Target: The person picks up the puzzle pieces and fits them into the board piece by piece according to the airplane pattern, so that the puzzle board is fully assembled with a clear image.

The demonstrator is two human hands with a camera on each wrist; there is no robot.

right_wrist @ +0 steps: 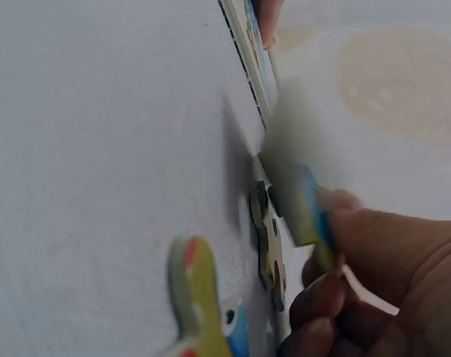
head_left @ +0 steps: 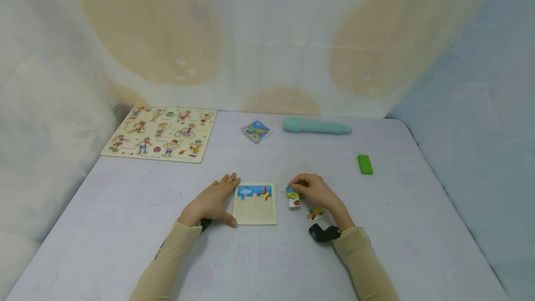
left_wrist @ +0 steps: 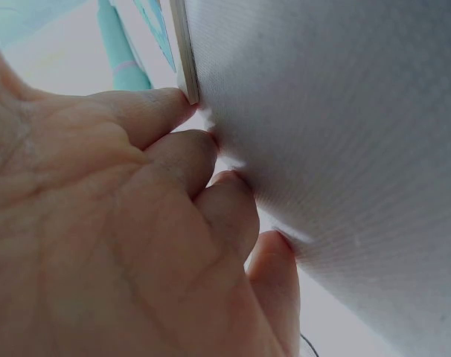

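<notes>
A small wooden puzzle tray [head_left: 255,211] lies in front of the person, its top strip filled with blue sky and a red and yellow shape. The left hand [head_left: 211,202] rests flat beside it, fingers extended, touching the tray's left edge; the left wrist view shows fingertips against the tray edge [left_wrist: 185,67]. Just right of the tray, the right hand [head_left: 319,193] pinches a blue and yellow puzzle piece [right_wrist: 309,208] between thumb and fingers, tilted above the table and blurred. Beneath it lies another piece [right_wrist: 272,249]. A yellow and red piece [right_wrist: 199,286] is nearer the wrist.
A large peg puzzle board [head_left: 160,134] lies at the back left. Toward the back are a small picture card [head_left: 257,131] and a mint-green tube [head_left: 319,127]. A green block [head_left: 365,164] sits at the right. Curtains [head_left: 288,36] hang behind the table.
</notes>
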